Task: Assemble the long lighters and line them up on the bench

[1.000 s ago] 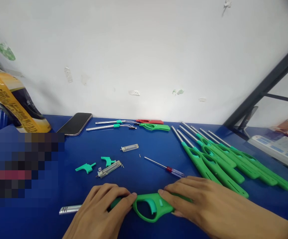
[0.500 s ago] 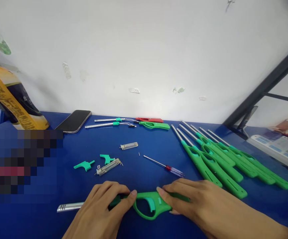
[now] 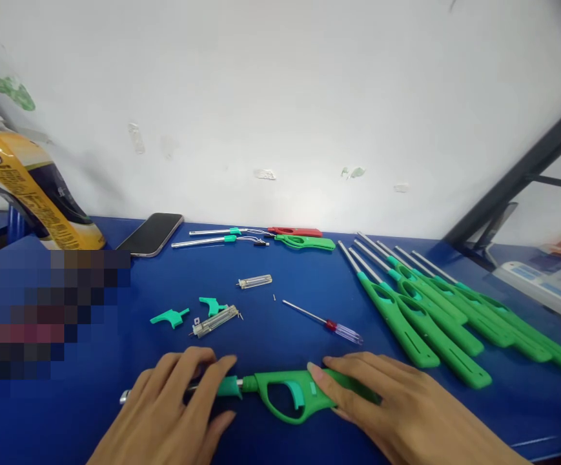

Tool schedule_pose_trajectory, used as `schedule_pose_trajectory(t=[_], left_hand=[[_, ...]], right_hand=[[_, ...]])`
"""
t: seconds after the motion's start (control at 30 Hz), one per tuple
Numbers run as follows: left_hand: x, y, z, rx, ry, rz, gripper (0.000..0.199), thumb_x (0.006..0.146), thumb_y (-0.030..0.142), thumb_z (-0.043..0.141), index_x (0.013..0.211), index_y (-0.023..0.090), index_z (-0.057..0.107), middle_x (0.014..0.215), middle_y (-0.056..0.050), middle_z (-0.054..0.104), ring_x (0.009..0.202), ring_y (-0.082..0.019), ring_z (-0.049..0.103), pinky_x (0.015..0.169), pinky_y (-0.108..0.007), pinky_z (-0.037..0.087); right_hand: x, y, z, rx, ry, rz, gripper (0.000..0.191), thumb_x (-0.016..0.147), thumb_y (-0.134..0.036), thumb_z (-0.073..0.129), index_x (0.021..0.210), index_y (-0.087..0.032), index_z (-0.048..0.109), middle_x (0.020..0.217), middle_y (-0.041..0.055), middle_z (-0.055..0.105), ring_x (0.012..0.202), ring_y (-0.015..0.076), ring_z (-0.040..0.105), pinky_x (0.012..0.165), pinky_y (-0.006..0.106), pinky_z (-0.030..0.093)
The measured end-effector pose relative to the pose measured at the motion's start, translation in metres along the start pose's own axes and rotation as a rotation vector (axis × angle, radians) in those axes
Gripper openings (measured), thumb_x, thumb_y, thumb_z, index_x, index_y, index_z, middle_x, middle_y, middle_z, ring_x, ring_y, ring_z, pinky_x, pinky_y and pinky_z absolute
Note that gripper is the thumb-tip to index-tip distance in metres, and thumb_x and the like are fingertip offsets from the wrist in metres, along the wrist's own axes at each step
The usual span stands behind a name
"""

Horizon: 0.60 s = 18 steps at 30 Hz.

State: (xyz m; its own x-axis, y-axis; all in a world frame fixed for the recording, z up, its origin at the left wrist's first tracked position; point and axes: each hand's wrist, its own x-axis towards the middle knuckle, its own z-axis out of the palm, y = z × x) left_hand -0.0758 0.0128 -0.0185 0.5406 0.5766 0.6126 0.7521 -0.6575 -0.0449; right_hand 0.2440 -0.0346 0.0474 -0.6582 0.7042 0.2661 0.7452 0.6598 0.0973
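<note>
A green lighter body [image 3: 280,394] with a teal trigger lies across the front of the blue table. My right hand [image 3: 381,400] grips its handle, thumb on the upper side. My left hand [image 3: 178,400] is closed around the silver tube [image 3: 125,396] and its teal collar [image 3: 230,387]. A short bit of metal shows between the collar and the body. Behind lie two teal triggers [image 3: 170,318] [image 3: 211,305], two clear fuel tanks [image 3: 216,321] [image 3: 255,281] and a screwdriver [image 3: 341,330] with a clear handle.
Several green lighters [image 3: 406,323] lie fanned out at the right. Near the wall are a red casing [image 3: 299,232], a green casing [image 3: 309,243], two metal tubes with wires and a phone [image 3: 152,234]. A yellow bottle [image 3: 38,187] stands at the left.
My left hand has moved left with the tube, and its thumb has left the lighter body. The teal collar now shows, apart from the body. My right hand keeps its grip.
</note>
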Motion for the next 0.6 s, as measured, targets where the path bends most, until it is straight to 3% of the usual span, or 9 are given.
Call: schedule_pose_trajectory(t=[0.1,0.23,0.33,0.43,0.6], left_hand=[[0.000,-0.005,0.004,-0.052,-0.093,0.009,0.024,0.112,0.034,0.046,0.113,0.029,0.070,0.110,-0.003,0.074,0.091,-0.025,0.072,0.079,-0.037,0.053],[0.013,0.000,0.004,-0.070,-0.098,0.118,0.033,0.104,0.008,0.044,0.121,0.027,0.066,0.111,-0.001,0.076,0.095,-0.023,0.075,0.082,-0.035,0.054],[0.020,0.003,0.002,-0.065,-0.051,0.120,0.031,0.109,0.014,0.042,0.127,0.025,0.064,0.110,-0.001,0.078,0.095,-0.022,0.077,0.086,-0.036,0.056],[0.021,0.004,-0.001,-0.096,-0.031,0.142,0.028,0.112,0.022,0.043,0.129,0.025,0.066,0.107,0.001,0.081,0.093,-0.020,0.078,0.090,-0.033,0.057],[0.014,0.009,-0.001,-0.073,-0.041,0.150,0.045,0.112,0.016,0.035,0.147,0.026,0.060,0.119,-0.001,0.079,0.109,-0.022,0.076,0.104,-0.036,0.052]], right_hand=[[-0.003,0.000,0.001,-0.028,0.017,-0.017,0.054,0.119,-0.036,0.022,0.147,-0.020,0.065,0.124,0.0073,0.083,0.109,0.0222,0.083,0.087,0.032,0.069],[-0.008,0.000,0.006,-0.043,0.062,-0.009,0.047,0.119,-0.032,0.028,0.148,-0.019,0.063,0.117,0.0082,0.083,0.104,0.0231,0.083,0.084,0.034,0.070],[-0.010,-0.001,0.013,-0.045,0.073,0.032,0.044,0.118,-0.031,0.032,0.151,-0.018,0.059,0.113,0.0101,0.080,0.102,0.0220,0.082,0.087,0.033,0.069],[-0.007,-0.005,0.018,-0.025,0.093,0.040,0.044,0.118,-0.040,0.033,0.144,-0.019,0.062,0.110,0.0093,0.079,0.101,0.0218,0.081,0.086,0.030,0.068],[-0.002,-0.009,0.016,0.033,0.164,0.072,0.045,0.118,-0.048,0.028,0.132,-0.027,0.065,0.110,0.0011,0.083,0.098,0.0160,0.082,0.085,0.021,0.065]])
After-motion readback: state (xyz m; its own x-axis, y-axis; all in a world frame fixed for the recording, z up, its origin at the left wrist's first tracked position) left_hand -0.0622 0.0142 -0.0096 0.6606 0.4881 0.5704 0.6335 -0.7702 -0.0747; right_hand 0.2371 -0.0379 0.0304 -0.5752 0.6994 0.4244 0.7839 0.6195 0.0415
